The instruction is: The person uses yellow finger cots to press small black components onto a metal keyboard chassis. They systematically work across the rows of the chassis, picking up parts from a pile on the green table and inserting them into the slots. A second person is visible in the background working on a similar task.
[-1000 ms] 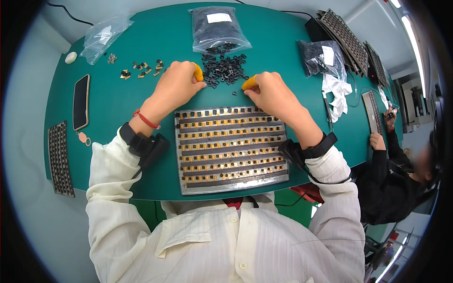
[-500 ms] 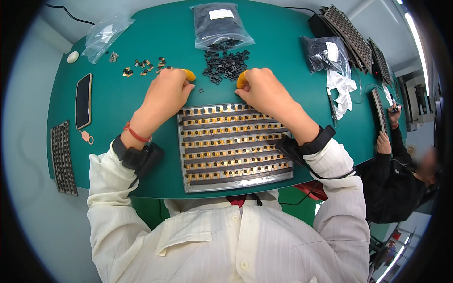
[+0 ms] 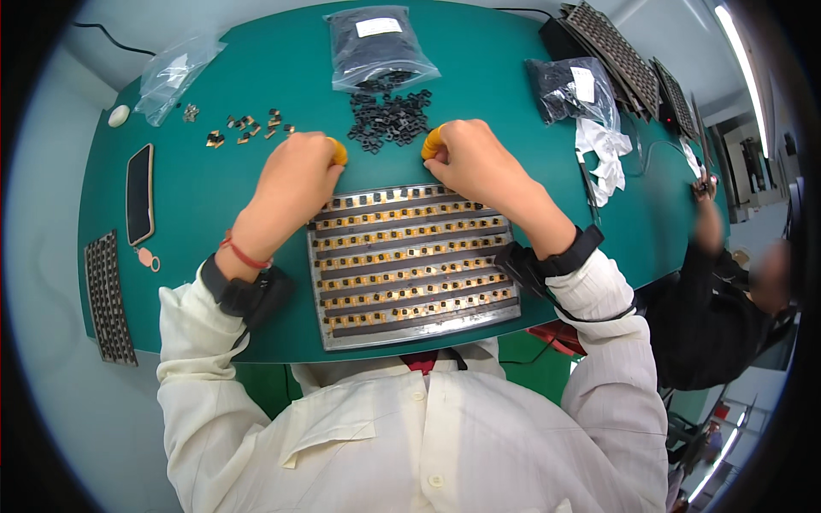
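A metal tray (image 3: 422,328) with rows of small black pieces on gold-coloured seats, separated by dark strips, lies in front of me. My left hand (image 3: 299,173) hovers by its far left corner, thumb and yellow-capped index finger pinched together. Over the tray's far edge, my right hand (image 3: 472,161) is pinched too, with a yellow cover on its index finger. Whatever either pinch holds is hidden or too small to name. Just beyond and between the hands lies a heap of small black square pieces (image 3: 389,120).
Behind the heap is a clear bag of black pieces (image 3: 376,60); another bag (image 3: 569,90) sits right, near crumpled white paper (image 3: 605,158). Loose gold-and-black parts (image 3: 244,128), a phone (image 3: 140,195) and a slotted panel (image 3: 109,299) are left. A co-worker's hand (image 3: 705,186) shows far right.
My left hand has come closer to the tray's far edge. The lone black piece beside it no longer shows. At right, the co-worker's arms have moved and the long strip there has gone from view.
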A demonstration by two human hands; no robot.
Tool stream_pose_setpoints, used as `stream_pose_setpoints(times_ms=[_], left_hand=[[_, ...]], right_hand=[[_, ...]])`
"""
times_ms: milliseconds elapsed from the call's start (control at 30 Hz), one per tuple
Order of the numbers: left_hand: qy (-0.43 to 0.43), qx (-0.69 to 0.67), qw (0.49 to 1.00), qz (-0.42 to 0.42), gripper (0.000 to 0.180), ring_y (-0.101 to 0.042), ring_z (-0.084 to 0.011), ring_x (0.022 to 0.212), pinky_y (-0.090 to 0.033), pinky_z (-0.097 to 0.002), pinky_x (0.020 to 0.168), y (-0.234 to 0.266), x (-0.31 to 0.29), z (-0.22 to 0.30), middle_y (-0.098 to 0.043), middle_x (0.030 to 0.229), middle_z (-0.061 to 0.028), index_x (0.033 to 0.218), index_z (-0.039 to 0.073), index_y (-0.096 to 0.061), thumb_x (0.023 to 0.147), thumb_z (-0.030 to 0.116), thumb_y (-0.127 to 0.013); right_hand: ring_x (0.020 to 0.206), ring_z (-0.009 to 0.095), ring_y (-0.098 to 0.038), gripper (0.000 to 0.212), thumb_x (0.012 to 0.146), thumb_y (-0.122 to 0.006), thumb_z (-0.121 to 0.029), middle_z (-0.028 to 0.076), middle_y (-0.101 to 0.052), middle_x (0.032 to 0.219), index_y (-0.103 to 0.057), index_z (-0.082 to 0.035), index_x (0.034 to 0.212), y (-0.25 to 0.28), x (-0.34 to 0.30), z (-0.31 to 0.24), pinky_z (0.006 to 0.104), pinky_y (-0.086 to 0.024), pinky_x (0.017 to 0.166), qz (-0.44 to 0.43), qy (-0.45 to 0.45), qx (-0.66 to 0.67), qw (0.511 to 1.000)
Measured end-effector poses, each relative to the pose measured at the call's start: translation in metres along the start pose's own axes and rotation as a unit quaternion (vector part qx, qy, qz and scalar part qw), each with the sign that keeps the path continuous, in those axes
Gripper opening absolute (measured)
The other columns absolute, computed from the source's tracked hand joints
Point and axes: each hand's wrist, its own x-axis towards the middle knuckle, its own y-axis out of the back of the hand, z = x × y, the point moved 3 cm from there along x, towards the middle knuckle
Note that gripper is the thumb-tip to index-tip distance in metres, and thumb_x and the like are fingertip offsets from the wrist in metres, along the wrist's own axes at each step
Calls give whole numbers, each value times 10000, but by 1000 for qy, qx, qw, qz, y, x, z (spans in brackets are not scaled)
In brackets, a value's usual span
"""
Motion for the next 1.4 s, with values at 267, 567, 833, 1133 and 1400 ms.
stream_pose_setpoints(times_ms=[267, 567, 833, 1133, 1400], left_hand=[[85, -85, 993, -2, 142, -666, -208, 685, -531, -310, 661, 1, -3, -12, -692, 768, -154, 891, -67, -713, 779, 17, -735], [60, -101, 993, -8, 121, -639, -195, 634, -518, -295, 626, 6, -13, -4, -663, 721, -126, 855, -65, -706, 777, 28, -709], [-23, -79, 995, -48, 127, -601, -246, 691, -487, -358, 653, 19, -59, 9, -614, 754, -100, 871, -15, -714, 790, 82, -716], [-58, 30, 998, -10, 256, -573, -309, 661, -469, -393, 633, 11, -75, 9, -604, 719, -121, 736, -17, -693, 836, 216, -728], [7, 14, 994, -106, 445, -551, -349, 482, -447, -423, 500, 19, -71, 20, -561, 555, -196, 600, -45, -615, 862, 297, -725]], right_hand=[[747, 317, -674, 147, 784, -694, -13, 195, -666, 846, -692, 76, 901, 28, -71, 13, 378, -533, 672, -20, -43, -5, 999], [728, 327, -658, 116, 804, -697, -39, 183, -645, 835, -699, 66, 854, 6, -75, 15, 393, -531, 666, 14, -46, -11, 999], [663, 378, -634, 309, 878, -663, -201, 221, -626, 701, -660, 58, 708, -5, -85, -6, 456, -519, 646, -68, -59, -146, 985], [718, 416, -640, 317, 844, -694, -220, 265, -635, 716, -646, 68, 723, 8, -65, -5, 462, -526, 683, -141, -50, -132, 980], [729, 325, -701, 280, 774, -778, -199, 223, -702, 800, -722, 56, 878, 11, 5, -13, 389, -552, 680, -51, 4, 13, 999]])
